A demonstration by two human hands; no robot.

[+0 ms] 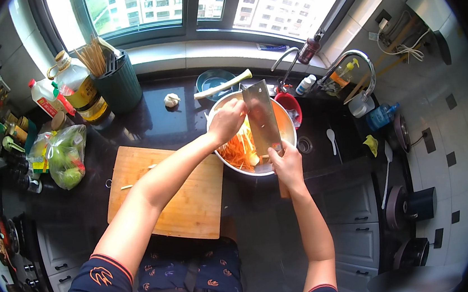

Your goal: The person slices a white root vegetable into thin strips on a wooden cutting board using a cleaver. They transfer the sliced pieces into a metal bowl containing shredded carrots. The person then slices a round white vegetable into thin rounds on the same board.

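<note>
Nearest, to the near left of the bowl (286,124), the cutting board (189,206) lies on the dark surface (150,120), bare but for a few pale scraps (127,187), so the cutting done on it seems largely finished. The right hand (287,167), at the bowl's near right edge, is wrapped firmly around the handle of the cleaver (263,118); the left hand (228,120), above the bowl's left part, has its fingers bunched and curled beside the blade, though I cannot tell whether they pinch anything. The cleaver is over the right part of the bowl, its handle toward the person and the blade's end pointing away, past the bowl's far edge; its long axis runs near to far, leaning slightly left, with a broad face of the blade in view. Below it, orange shreds (237,156) are already heaped in the bowl. Clearing the blade over the bowl looks like the step in hand, and the last scraps on the board appear left over. Beyond the bowl, a pale stalk (222,85) rests across a blue dish (213,78), and to the bowl's far left a garlic bulb (171,100) sits whole, both apparently unused.
</note>
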